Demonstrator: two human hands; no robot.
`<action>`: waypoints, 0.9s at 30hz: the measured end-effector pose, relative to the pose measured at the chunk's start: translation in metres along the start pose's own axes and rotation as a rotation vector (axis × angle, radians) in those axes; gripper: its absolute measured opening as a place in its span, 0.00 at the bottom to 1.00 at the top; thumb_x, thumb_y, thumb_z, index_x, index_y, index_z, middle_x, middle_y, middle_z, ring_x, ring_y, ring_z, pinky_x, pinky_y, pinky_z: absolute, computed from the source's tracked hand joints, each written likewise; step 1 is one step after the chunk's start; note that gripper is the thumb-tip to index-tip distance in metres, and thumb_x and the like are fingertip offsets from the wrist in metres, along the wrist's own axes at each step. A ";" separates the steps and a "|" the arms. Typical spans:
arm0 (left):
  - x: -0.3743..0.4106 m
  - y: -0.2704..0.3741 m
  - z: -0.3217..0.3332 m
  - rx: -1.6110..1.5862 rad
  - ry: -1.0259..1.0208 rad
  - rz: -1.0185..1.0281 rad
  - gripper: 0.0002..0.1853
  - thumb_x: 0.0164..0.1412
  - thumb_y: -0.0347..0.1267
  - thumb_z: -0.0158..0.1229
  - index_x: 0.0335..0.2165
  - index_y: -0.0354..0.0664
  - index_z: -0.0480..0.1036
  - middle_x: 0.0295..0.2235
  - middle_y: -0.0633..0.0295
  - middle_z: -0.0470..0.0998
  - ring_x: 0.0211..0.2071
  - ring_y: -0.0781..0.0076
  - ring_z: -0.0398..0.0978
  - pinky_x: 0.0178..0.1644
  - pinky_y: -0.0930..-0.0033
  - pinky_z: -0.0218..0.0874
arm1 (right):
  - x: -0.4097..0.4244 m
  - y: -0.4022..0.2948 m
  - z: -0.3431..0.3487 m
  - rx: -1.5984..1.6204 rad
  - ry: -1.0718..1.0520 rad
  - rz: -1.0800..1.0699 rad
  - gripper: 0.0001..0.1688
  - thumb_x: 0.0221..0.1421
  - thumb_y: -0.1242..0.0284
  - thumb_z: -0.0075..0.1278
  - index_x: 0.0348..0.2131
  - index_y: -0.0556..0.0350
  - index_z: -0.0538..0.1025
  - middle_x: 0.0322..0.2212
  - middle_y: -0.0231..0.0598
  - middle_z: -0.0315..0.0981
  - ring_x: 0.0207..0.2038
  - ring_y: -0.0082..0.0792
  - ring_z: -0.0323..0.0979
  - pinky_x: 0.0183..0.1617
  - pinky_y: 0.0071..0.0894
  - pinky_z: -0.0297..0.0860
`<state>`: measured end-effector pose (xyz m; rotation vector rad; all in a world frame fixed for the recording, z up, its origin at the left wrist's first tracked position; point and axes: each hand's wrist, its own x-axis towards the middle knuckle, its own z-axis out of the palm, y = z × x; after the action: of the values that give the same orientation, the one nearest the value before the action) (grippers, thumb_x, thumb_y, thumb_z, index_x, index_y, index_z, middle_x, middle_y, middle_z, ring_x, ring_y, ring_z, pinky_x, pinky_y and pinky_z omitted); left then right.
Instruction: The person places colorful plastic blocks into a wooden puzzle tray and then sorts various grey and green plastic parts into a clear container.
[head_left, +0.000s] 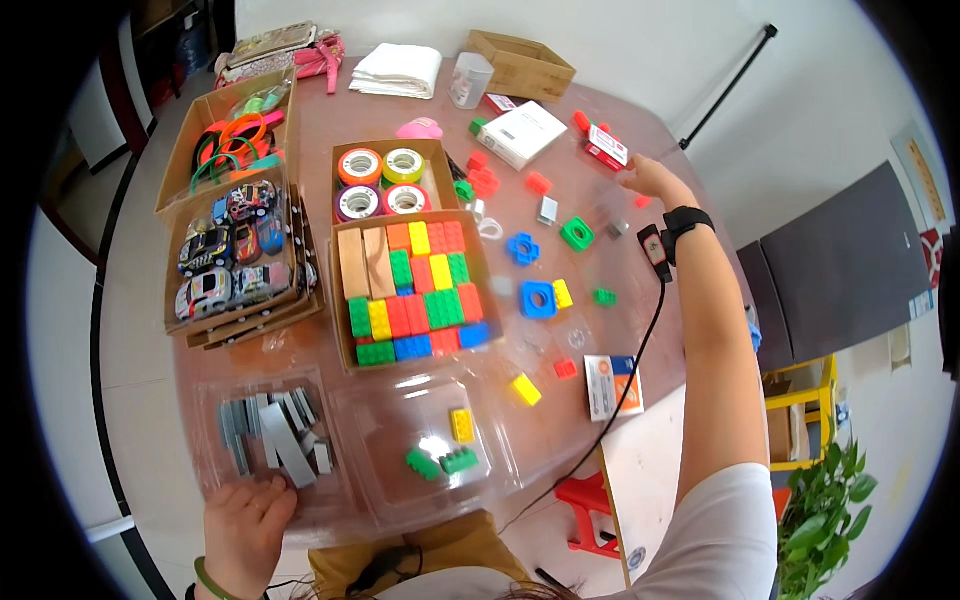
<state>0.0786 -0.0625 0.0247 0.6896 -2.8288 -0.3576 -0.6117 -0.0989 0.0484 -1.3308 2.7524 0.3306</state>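
Note:
My right hand (651, 178) reaches to the far right of the table, its fingertips at the end of a small red-and-white box (606, 148); whether they grip it I cannot tell. My left hand (247, 525) rests at the near left edge, by the rim of a clear plastic tray with grey strips (289, 442), its fingers close to the strips. In the middle, a cardboard box (343, 330) holds coloured building bricks and two wooden blocks (354, 262). Another clear tray (375, 450) holds a yellow brick (463, 426) and two green bricks (459, 460).
Loose bricks, including a blue square one (538, 300), lie right of the boxes. Toy cars (205, 292) fill a carton at left; skate wheels (360, 166) sit behind the bricks. A white box (523, 135) and wooden box (525, 66) stand farther back. A black cable (630, 382) trails from my right wrist.

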 end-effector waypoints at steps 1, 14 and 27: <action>0.001 -0.002 0.002 -0.016 0.005 -0.006 0.08 0.41 0.20 0.56 0.26 0.39 0.72 0.27 0.59 0.76 0.30 0.60 0.74 0.32 0.60 0.63 | 0.014 -0.001 0.003 -0.021 0.007 0.001 0.34 0.49 0.57 0.54 0.52 0.54 0.67 0.47 0.52 0.70 0.50 0.49 0.69 0.51 0.45 0.67; 0.003 -0.024 0.012 0.028 -0.072 0.031 0.13 0.33 0.24 0.57 0.26 0.41 0.74 0.33 0.63 0.77 0.31 0.67 0.75 0.31 0.64 0.63 | 0.109 -0.011 0.043 0.015 0.150 0.077 0.48 0.45 0.40 0.51 0.62 0.27 0.56 0.59 0.61 0.50 0.65 0.56 0.44 0.67 0.52 0.41; -0.001 -0.016 0.010 0.039 -0.110 0.001 0.14 0.33 0.26 0.56 0.27 0.41 0.74 0.34 0.63 0.77 0.32 0.67 0.75 0.31 0.64 0.63 | 0.109 -0.006 0.060 0.172 0.312 0.127 0.27 0.47 0.55 0.51 0.47 0.34 0.66 0.51 0.60 0.59 0.56 0.58 0.56 0.57 0.54 0.55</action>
<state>0.0832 -0.0740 0.0107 0.6972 -2.9468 -0.3510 -0.6765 -0.1729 -0.0276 -1.2630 3.0394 -0.1185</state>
